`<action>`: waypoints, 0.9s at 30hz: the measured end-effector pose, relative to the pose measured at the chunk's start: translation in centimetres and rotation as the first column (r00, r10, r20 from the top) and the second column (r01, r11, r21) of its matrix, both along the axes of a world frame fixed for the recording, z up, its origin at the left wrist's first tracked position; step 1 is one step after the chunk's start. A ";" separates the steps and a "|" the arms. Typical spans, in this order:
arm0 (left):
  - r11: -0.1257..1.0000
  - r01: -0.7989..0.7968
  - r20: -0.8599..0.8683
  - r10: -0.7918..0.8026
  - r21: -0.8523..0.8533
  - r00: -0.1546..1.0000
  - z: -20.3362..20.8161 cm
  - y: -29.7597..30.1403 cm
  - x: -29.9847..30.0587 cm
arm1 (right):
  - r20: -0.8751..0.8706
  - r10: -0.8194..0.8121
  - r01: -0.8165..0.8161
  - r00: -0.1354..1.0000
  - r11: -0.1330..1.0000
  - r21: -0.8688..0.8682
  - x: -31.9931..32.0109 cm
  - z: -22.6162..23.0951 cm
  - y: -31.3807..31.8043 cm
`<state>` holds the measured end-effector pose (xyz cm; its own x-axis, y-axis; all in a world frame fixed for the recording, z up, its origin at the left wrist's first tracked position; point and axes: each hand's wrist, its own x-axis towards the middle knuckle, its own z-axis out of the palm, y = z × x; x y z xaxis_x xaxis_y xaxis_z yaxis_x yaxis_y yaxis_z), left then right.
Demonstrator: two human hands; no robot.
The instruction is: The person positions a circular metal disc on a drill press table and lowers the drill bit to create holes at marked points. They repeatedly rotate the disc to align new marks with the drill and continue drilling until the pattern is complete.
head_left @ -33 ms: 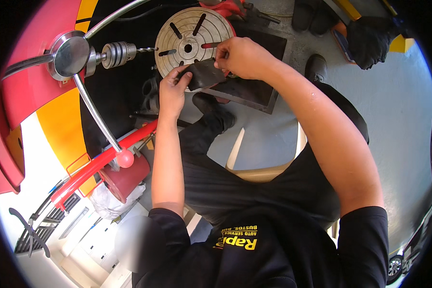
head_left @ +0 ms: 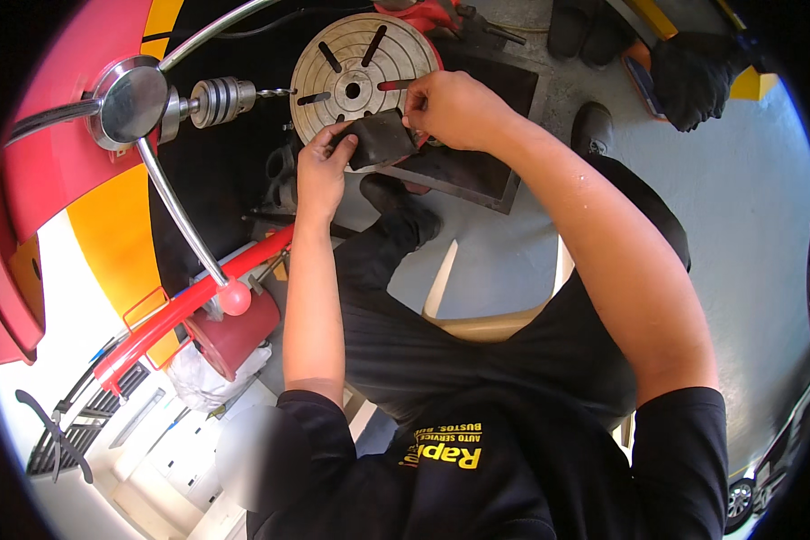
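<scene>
My left hand (head_left: 322, 176) is closed on the left end of a dark, flat, roughly rectangular block (head_left: 380, 141), with the thumb on its upper face. Its exact kind I cannot make out. At the block's right edge my right hand (head_left: 454, 108) is pinched shut, fingertips down; whatever is between them is hidden. Both hands are over the near edge of a round, slotted metal drill press table (head_left: 369, 45). A twist drill bit (head_left: 274, 93) sits in the chuck (head_left: 223, 103) to the left, pointing at that table and apart from my hands.
The press's feed handle (head_left: 182, 211) with a red knob reaches down at left. Beyond my hands lies the dark metal base (head_left: 490, 171). A red cylinder (head_left: 238, 333) is at lower left. A dark-gloved hand (head_left: 688, 85) shows at upper right, and a chair (head_left: 490, 326) is under me.
The dark block has turned slightly in my left hand, showing more of its upper face. My right hand stays by its right edge, barely shifted.
</scene>
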<state>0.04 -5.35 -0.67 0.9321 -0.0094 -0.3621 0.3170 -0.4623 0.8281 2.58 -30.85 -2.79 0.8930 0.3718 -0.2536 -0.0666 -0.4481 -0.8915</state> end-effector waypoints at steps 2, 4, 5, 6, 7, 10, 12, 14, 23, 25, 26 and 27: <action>0.979 0.061 0.055 -0.073 0.197 0.996 -1.3 1.1 1.4 | 0.059 -0.044 0.048 0.997 0.996 -0.081 0.0 -0.7 0.7; 0.871 0.128 0.076 -0.186 0.475 0.980 -1.5 1.6 3.7 | 0.102 -0.091 0.108 0.991 0.979 -0.170 0.6 -0.9 1.5; 0.792 0.116 0.113 -0.227 0.599 0.967 -2.1 1.9 5.0 | 0.122 -0.090 0.111 0.989 0.978 -0.178 0.7 -1.2 2.0; 0.699 0.091 0.145 -0.270 0.709 0.952 -2.8 1.9 6.4 | 0.144 -0.087 0.113 0.986 0.976 -0.188 1.0 -1.6 2.4; 0.592 0.055 0.170 -0.317 0.804 0.933 -3.3 2.2 7.2 | 0.167 -0.084 0.117 0.982 0.973 -0.197 1.3 -1.9 2.8; 0.647 -0.280 0.496 -0.175 0.709 0.851 -6.8 0.3 5.4 | 0.136 -0.027 0.059 0.990 0.969 -0.239 1.2 -2.4 2.7; 0.671 -0.157 0.384 -0.203 0.725 0.901 -8.4 -0.6 4.0 | 0.108 -0.016 0.043 0.994 0.966 -0.256 1.2 -2.0 2.6; 0.625 -0.134 0.312 -0.184 0.769 0.932 -9.4 -3.0 3.3 | 0.120 -0.039 0.067 0.992 0.968 -0.241 1.3 -2.1 2.4; 0.509 -0.080 0.239 -0.255 0.857 0.937 -9.0 1.8 10.1 | 0.088 0.027 -0.011 0.996 0.984 -0.176 0.2 0.0 1.1; 0.569 -0.116 0.288 -0.223 0.814 0.931 -9.8 2.2 12.2 | 0.103 0.062 -0.040 0.993 0.978 -0.204 0.2 -0.2 1.6; 0.592 -0.100 0.302 -0.253 0.800 0.919 -10.1 1.0 12.9 | 0.111 0.071 -0.044 0.991 0.973 -0.226 0.4 -0.3 1.4; 0.612 -0.085 0.316 -0.280 0.786 0.907 -10.2 0.1 13.1 | 0.113 0.049 -0.028 0.992 0.982 -0.185 0.5 -0.4 1.4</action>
